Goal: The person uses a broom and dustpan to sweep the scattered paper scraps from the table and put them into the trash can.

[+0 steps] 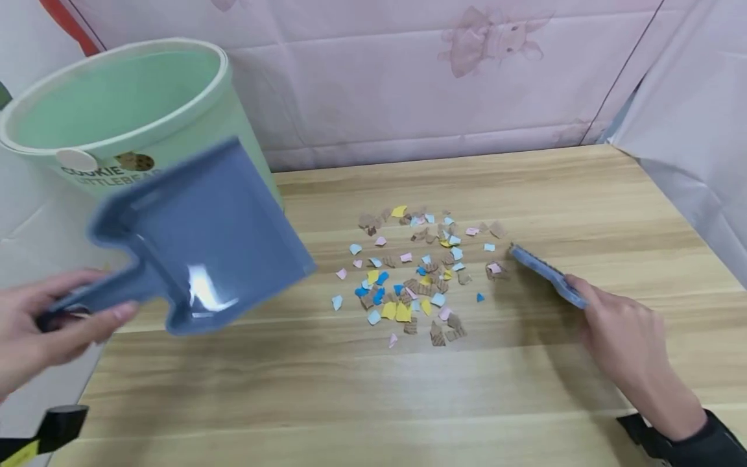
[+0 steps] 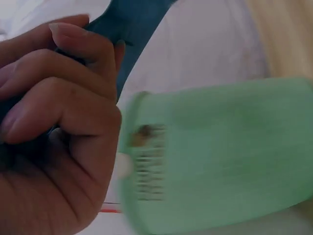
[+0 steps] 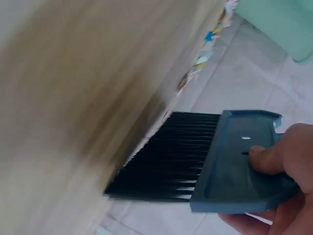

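My left hand (image 1: 55, 324) grips the handle of a blue-grey dustpan (image 1: 210, 240), held up and tilted in front of a green bin at the left. In the left wrist view, curled fingers (image 2: 63, 98) wrap that handle. On the right, my right hand (image 1: 627, 340) holds a small blue hand brush (image 1: 545, 272), thumb on its flat back. The right wrist view shows the brush's dark bristles (image 3: 166, 159) pointing at the wooden tabletop. Between the two tools lie scattered paper scraps (image 1: 403, 311) in brown, yellow, blue and pink.
The green bin (image 1: 248, 139), with a cookie print and lettering, stands at the back left. A pale pink curtain (image 1: 373, 84) hangs behind the wooden table (image 1: 350, 402). At the lower left is a black and yellow object (image 1: 61, 425).
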### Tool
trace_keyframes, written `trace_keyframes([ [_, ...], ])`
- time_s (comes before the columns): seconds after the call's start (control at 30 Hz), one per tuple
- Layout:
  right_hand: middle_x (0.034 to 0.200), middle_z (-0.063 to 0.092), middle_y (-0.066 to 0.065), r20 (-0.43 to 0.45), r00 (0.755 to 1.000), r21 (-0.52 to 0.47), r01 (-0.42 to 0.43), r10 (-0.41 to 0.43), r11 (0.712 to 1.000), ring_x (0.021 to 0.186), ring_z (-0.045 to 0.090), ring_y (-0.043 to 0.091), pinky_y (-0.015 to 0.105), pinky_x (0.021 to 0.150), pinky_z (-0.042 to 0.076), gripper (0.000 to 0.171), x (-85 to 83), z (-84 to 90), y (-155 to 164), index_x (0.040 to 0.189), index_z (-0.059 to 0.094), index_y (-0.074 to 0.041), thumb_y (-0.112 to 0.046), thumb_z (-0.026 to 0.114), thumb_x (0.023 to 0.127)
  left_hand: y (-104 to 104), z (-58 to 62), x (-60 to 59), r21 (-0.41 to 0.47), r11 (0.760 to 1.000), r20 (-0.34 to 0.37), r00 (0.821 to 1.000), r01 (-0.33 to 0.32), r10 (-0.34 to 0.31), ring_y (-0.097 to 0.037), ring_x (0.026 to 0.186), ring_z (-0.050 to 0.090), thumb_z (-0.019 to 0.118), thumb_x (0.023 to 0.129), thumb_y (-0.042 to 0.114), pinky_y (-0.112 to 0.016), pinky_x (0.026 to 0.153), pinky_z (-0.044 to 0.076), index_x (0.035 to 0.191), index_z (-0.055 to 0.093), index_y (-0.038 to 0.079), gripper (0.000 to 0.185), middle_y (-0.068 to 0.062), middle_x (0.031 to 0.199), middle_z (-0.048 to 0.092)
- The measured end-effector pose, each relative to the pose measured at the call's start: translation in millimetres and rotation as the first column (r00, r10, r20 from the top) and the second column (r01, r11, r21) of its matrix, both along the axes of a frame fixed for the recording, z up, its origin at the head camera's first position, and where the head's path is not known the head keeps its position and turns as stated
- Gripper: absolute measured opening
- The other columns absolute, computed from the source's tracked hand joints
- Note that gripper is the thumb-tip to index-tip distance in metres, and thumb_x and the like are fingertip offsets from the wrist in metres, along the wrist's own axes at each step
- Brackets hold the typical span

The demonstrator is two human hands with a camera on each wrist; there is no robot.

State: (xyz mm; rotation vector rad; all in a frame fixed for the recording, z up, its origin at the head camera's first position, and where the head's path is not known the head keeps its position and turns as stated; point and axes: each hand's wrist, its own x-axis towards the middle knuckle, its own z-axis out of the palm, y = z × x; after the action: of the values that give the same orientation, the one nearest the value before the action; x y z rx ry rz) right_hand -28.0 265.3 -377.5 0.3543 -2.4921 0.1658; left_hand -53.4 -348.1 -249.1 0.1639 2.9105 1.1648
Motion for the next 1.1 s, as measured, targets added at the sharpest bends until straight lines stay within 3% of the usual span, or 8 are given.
trace_keyframes([
  [0.1,0.059,0.058,0.014,-0.007,1.0,0.033,-0.017,0.017,0.999,0.035,0.034,0.019,0.034,0.032,0.023,0.047,-2.8,-1.5,2,0.11,0.056,-0.004,0.01,0.055,0.065,5,-23.9,1.7,0.041,0.993,0.243,0.963,0.112,-0.119,-0.015,0.048,0.041,0.06,0.096,0.011,-0.031,0.041,0.032,0.105,0.062,0.021,0.013,0.005,0.065,0.049],
  [0.23,0.061,0.061,0.016,-0.018,0.994,0.077,-0.105,0.107,0.992,0.036,0.037,0.021,0.036,0.032,0.027,0.034,-3.1,-5.5,-2,0.107,0.057,-0.001,0.001,0.052,0.073,19,-59.5,1.3,0.217,0.945,0.418,0.852,0.244,-0.315,-0.007,0.048,0.037,0.054,0.099,0.011,-0.028,0.039,0.032,0.1,0.058,0.006,0.007,0.008,0.066,0.046],
  [0.3,0.066,0.064,0.018,-0.038,0.984,0.1,-0.17,0.174,0.98,0.036,0.038,0.021,0.036,0.032,0.029,0.03,-3.0,-8.0,-9,0.105,0.059,0.002,-0.004,0.044,0.08,26,-73.4,2.4,0.28,0.918,0.447,0.808,0.281,-0.384,-0.004,0.05,0.038,0.054,0.099,0.011,-0.027,0.039,0.033,0.101,0.056,0.0,0.011,0.008,0.066,0.046],
  [0.53,0.072,0.066,0.015,0.003,0.952,0.165,-0.302,0.305,0.939,0.04,0.047,0.018,0.03,0.033,0.036,0.043,14.3,-12.1,-45,0.102,0.057,0.006,-0.012,0.018,0.099,40,-105.6,13.5,0.386,0.867,0.477,0.736,0.316,-0.48,-0.002,0.053,0.041,0.053,0.099,0.011,-0.025,0.041,0.036,0.102,0.056,-0.004,0.015,0.007,0.068,0.048],
  [0.7,0.077,0.069,0.018,-0.014,0.913,0.189,-0.398,0.408,0.898,0.052,0.064,0.026,0.032,0.041,0.048,0.046,40.2,-13.8,-82,0.097,0.06,0.005,-0.008,0.016,0.104,55,-118.3,17.4,0.511,0.811,0.508,0.662,0.284,-0.552,-0.003,0.051,0.041,0.048,0.102,0.011,-0.027,0.039,0.029,0.095,0.05,-0.008,0.02,0.005,0.064,0.045],
  [0.83,0.081,0.071,0.016,-0.02,0.879,0.168,-0.467,0.477,0.868,0.056,0.068,0.023,0.029,0.045,0.05,0.048,54.3,-14.3,-111,0.094,0.063,0.003,-0.008,0.018,0.105,68,-123.5,20.7,0.519,0.805,0.517,0.645,0.286,-0.563,-0.004,0.048,0.041,0.048,0.102,0.015,-0.026,0.039,0.03,0.091,0.05,-0.007,0.025,0.005,0.059,0.044],
  [1.03,0.079,0.071,0.012,0.029,0.876,0.064,-0.482,0.481,0.874,0.057,0.068,0.017,0.025,0.046,0.05,0.052,64.2,-9.8,-144,0.095,0.063,0.003,-0.014,0.016,0.106,92,-134.0,29.2,0.506,0.803,0.509,0.644,0.314,-0.572,-0.003,0.043,0.038,0.051,0.102,0.02,-0.025,0.038,0.029,0.092,0.055,-0.005,0.027,0.007,0.055,0.043],
  [1.1,0.078,0.071,0.011,0.085,0.864,0.0,-0.497,0.495,0.868,0.058,0.068,0.015,0.023,0.046,0.05,0.054,67.0,-8.4,-154,0.097,0.063,0.003,-0.032,0.023,0.107,103,-139.1,33.6,0.516,0.799,0.503,0.645,0.31,-0.575,-0.003,0.043,0.039,0.051,0.102,0.021,-0.025,0.038,0.029,0.092,0.055,-0.004,0.028,0.007,0.055,0.043],
])
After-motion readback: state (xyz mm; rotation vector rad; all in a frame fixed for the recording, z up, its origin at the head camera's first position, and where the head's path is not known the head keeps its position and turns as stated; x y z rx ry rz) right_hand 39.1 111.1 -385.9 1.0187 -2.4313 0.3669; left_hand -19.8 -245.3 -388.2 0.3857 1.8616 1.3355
